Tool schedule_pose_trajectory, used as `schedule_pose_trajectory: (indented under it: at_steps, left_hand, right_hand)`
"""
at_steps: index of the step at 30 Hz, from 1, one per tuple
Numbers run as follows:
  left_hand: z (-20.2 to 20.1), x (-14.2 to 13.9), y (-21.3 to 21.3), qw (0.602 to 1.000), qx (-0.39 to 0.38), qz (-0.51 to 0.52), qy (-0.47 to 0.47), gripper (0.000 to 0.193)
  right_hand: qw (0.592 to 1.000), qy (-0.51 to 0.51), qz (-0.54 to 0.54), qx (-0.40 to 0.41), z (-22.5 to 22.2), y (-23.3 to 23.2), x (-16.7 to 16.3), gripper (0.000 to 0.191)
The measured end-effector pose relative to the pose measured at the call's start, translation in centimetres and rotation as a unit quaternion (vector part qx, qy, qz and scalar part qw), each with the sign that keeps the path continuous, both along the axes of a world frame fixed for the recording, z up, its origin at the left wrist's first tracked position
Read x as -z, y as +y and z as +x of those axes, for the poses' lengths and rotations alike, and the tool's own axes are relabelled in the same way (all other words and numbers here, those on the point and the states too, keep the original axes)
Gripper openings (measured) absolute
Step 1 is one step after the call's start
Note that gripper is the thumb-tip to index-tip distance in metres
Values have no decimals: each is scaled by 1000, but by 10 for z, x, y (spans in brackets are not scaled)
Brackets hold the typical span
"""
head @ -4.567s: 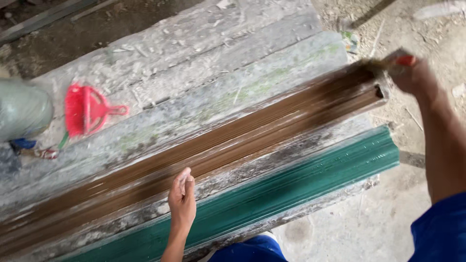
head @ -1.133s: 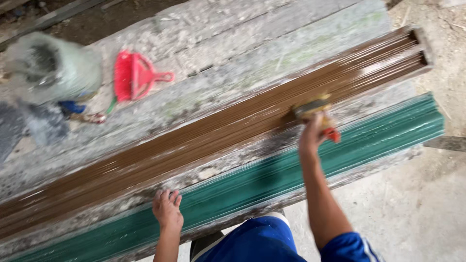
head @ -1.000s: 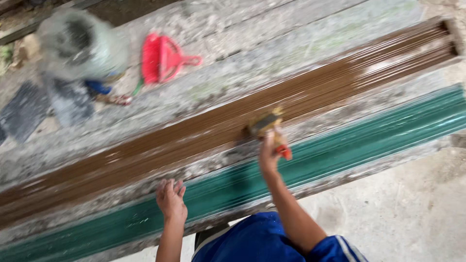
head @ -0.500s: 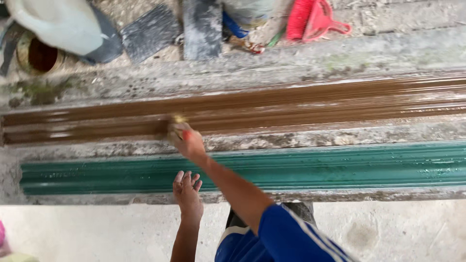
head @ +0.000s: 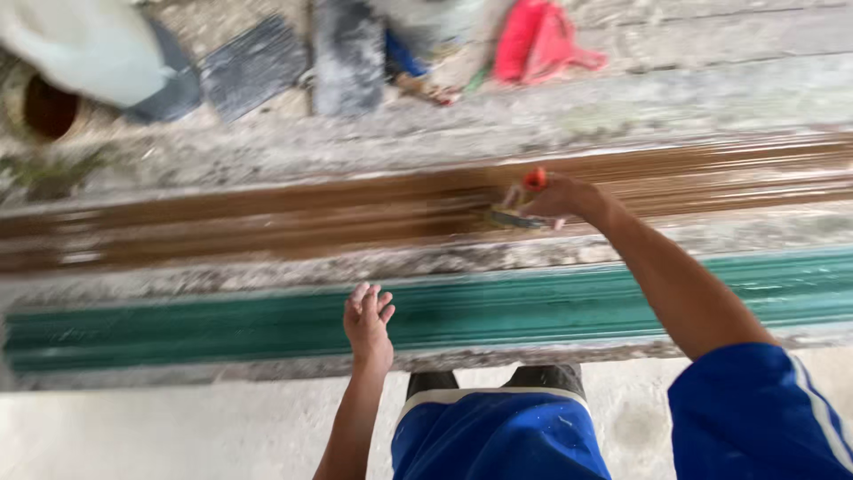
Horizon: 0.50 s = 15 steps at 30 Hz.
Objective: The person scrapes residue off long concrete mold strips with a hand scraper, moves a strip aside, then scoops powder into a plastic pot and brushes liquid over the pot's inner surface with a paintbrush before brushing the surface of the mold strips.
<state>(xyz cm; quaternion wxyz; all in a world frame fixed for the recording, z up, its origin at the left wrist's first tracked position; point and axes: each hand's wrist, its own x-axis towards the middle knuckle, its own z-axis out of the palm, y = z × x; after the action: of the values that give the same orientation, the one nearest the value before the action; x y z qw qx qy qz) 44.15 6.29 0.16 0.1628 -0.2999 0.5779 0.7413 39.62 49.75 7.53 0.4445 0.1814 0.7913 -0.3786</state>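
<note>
- The right hand (head: 562, 196) is clamped around a paintbrush (head: 520, 212) with a red-tipped handle, its bristles pressed onto the long brown moulding (head: 267, 218).
- The brown moulding lies lengthwise across the rough grey worktop (head: 622, 98).
- The left hand (head: 369, 324) holds nothing, fingers loosely spread, resting at the near edge of a green moulding (head: 577, 307) that lies parallel, closer to the person.
- A red plastic thing (head: 542, 44) lies at the worktop's far side, blurred.

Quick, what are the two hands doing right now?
Left hand: open, fingers spread, holding nothing, resting on the green strip.
Right hand: closed on a paintbrush against the brown strip.
</note>
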Motion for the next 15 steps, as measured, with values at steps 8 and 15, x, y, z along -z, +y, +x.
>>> schedule_pose_trajectory:
  at_steps: [8,15]
  left_hand:
    - [36,-14,190,995,82,-14,46,38]
    - [138,-26,395,991,132,-15,22,41]
  right_hand:
    - [946,310,75,49,238,285,14,28]
    - [882,404,242,33,445,516,19,31]
